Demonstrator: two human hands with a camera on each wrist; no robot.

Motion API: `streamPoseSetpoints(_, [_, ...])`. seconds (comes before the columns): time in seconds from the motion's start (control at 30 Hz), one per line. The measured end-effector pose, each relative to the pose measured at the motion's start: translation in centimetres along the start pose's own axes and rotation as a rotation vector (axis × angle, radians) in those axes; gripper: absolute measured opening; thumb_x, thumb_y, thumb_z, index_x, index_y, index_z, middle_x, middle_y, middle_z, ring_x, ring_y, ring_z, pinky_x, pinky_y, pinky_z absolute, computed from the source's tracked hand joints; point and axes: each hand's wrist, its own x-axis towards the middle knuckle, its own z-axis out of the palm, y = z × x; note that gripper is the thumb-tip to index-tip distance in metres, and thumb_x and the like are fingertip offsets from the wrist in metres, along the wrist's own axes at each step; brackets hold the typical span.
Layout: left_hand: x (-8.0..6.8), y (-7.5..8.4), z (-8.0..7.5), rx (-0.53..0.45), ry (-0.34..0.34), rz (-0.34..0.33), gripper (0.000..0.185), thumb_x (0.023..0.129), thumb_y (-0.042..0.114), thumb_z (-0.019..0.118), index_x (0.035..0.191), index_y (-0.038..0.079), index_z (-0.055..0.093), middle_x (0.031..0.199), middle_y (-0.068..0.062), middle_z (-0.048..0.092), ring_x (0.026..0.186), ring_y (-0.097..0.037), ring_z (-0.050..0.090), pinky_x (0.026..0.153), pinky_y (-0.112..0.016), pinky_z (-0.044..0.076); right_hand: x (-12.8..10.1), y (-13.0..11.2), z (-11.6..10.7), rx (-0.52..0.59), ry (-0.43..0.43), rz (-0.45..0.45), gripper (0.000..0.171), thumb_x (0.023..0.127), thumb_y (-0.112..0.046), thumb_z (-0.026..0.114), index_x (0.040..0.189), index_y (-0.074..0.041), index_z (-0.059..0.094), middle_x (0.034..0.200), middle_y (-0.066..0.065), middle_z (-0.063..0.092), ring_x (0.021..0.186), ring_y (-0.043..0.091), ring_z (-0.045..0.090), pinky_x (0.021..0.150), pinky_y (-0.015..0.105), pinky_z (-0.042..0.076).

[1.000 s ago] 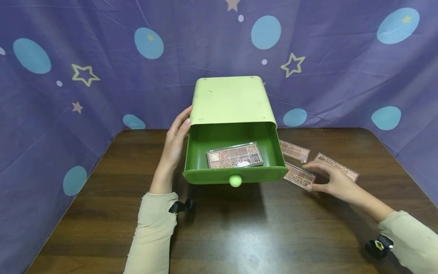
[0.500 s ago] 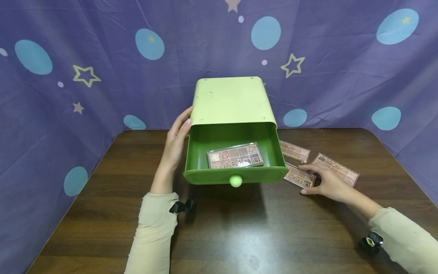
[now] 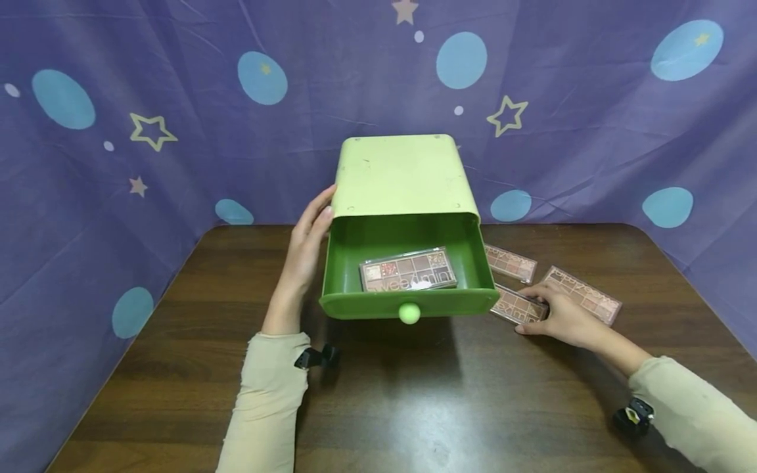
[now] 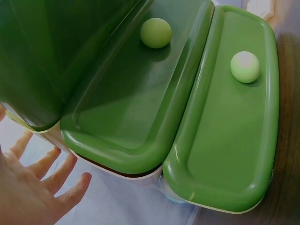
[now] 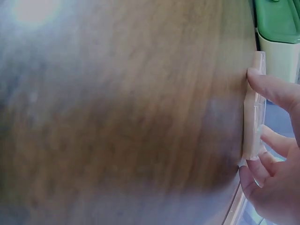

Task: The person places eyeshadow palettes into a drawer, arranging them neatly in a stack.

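A light green box (image 3: 399, 174) stands on the wooden table (image 3: 414, 394), its darker green drawer (image 3: 449, 302) pulled out, round knob (image 3: 409, 313) in front. One eyeshadow palette (image 3: 408, 272) lies in the drawer. My left hand (image 3: 304, 253) rests flat with straight fingers against the box's left side; in the left wrist view that hand (image 4: 33, 187) shows spread beside the drawer front (image 4: 225, 117). My right hand (image 3: 558, 315) pinches a second palette (image 3: 513, 305) lying on the table by the drawer's right corner; thumb and fingers (image 5: 267, 86) sit on opposite edges of the palette (image 5: 253, 122).
Two more palettes (image 3: 510, 261) (image 3: 582, 294) lie on the table right of the box. A purple curtain (image 3: 177, 131) with stars and blue dots closes in the back and both sides. Bare table stretches in front of the drawer.
My right hand slid left and settled onto the palette beside the drawer, its fingers closing on its edges. The left hand and the box stayed put.
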Motion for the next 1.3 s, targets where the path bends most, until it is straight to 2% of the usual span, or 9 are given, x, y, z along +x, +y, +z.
streamPoseSetpoints(0.13, [0.0, -0.1, 0.0, 0.003, -0.005, 0.009, 0.048, 0.104, 0.025, 0.043, 0.150, 0.010, 0.044, 0.147, -0.004, 0.046, 0.121, -0.015, 0.048, 0.093, -0.033, 0.041, -0.1, -0.4, -0.3, -0.005, 0.012, 0.009, 0.063, 0.072, -0.021, 0.089, 0.122, 0.005, 0.061, 0.085, 0.009, 0.054, 0.075, 0.019, 0.047, 0.061, 0.030, 0.041])
streamPoseSetpoints(0.23, [0.0, -0.1, 0.0, 0.009, -0.003, 0.009, 0.048, 0.104, 0.025, 0.043, 0.150, 0.011, 0.044, 0.147, -0.003, 0.046, 0.123, -0.015, 0.047, 0.094, -0.034, 0.041, -0.3, -0.7, -0.6, -0.024, 0.027, 0.034, 0.066, 0.073, -0.025, 0.088, 0.127, 0.004, 0.060, 0.096, 0.015, 0.061, 0.078, 0.021, 0.051, 0.066, 0.034, 0.044])
streamPoseSetpoints(0.37, [0.0, -0.2, -0.1, 0.011, -0.003, 0.006, 0.048, 0.104, 0.026, 0.043, 0.150, 0.011, 0.044, 0.148, -0.003, 0.046, 0.123, -0.016, 0.048, 0.095, -0.035, 0.041, -0.5, -1.0, -1.1, -0.035, 0.051, 0.035, 0.067, 0.075, -0.024, 0.086, 0.129, 0.005, 0.059, 0.113, 0.021, 0.061, 0.087, 0.028, 0.055, 0.075, 0.043, 0.047])
streamPoseSetpoints(0.53, [0.0, -0.2, -0.1, 0.012, -0.003, 0.004, 0.048, 0.104, 0.026, 0.043, 0.150, 0.011, 0.044, 0.148, -0.003, 0.046, 0.123, -0.016, 0.048, 0.095, -0.035, 0.041, -1.2, -1.3, -1.8, -0.042, 0.086, 0.019, 0.065, 0.077, -0.024, 0.085, 0.131, 0.001, 0.059, 0.114, 0.019, 0.059, 0.074, 0.020, 0.052, 0.065, 0.035, 0.046])
streamPoseSetpoints(0.6, [-0.1, -0.1, -0.1, 0.014, -0.003, 0.002, 0.048, 0.104, 0.026, 0.043, 0.150, 0.012, 0.044, 0.148, -0.002, 0.045, 0.123, -0.016, 0.048, 0.095, -0.035, 0.041, -1.6, -1.6, -2.2, -0.036, 0.102, 0.014, 0.064, 0.079, -0.024, 0.085, 0.133, 0.000, 0.058, 0.112, 0.016, 0.057, 0.070, 0.016, 0.047, 0.060, 0.029, 0.041])
streamPoseSetpoints(0.9, [-0.1, 0.2, -0.1, 0.046, -0.006, 0.000, 0.049, 0.104, 0.029, 0.043, 0.150, 0.014, 0.043, 0.148, -0.001, 0.045, 0.120, -0.016, 0.048, 0.094, -0.035, 0.041, -3.3, -3.5, -4.1, -0.066, 0.147, 0.027, 0.060, 0.081, -0.031, 0.083, 0.133, -0.009, 0.061, 0.097, 0.001, 0.051, 0.074, 0.012, 0.046, 0.059, 0.026, 0.039])
streamPoseSetpoints(0.97, [-0.1, 0.2, -0.1, 0.053, -0.005, -0.001, 0.049, 0.104, 0.030, 0.043, 0.150, 0.015, 0.044, 0.148, -0.001, 0.045, 0.120, -0.016, 0.048, 0.094, -0.035, 0.040, -3.8, -4.0, -4.5, -0.062, 0.154, 0.023, 0.060, 0.082, -0.030, 0.083, 0.133, -0.010, 0.062, 0.100, -0.001, 0.050, 0.078, 0.010, 0.046, 0.063, 0.022, 0.042])
streamPoseSetpoints(1.1, [0.0, 0.2, -0.1, 0.058, -0.006, -0.002, 0.049, 0.104, 0.030, 0.043, 0.151, 0.015, 0.043, 0.148, -0.002, 0.045, 0.121, -0.017, 0.047, 0.094, -0.035, 0.039, -4.7, -5.1, -5.4, -0.052, 0.188, 0.012, 0.059, 0.081, -0.026, 0.084, 0.134, -0.016, 0.062, 0.108, -0.006, 0.053, 0.089, 0.006, 0.045, 0.073, 0.018, 0.039])
streamPoseSetpoints(1.3, [-0.1, 0.1, -0.1, 0.061, -0.005, -0.004, 0.049, 0.104, 0.030, 0.042, 0.151, 0.015, 0.043, 0.148, -0.002, 0.045, 0.121, -0.017, 0.047, 0.094, -0.035, 0.039, -5.7, -6.2, -6.7, 0.021, 0.278, -0.027, 0.058, 0.077, -0.012, 0.086, 0.131, -0.022, 0.065, 0.115, -0.010, 0.056, 0.090, 0.004, 0.047, 0.066, 0.016, 0.037])
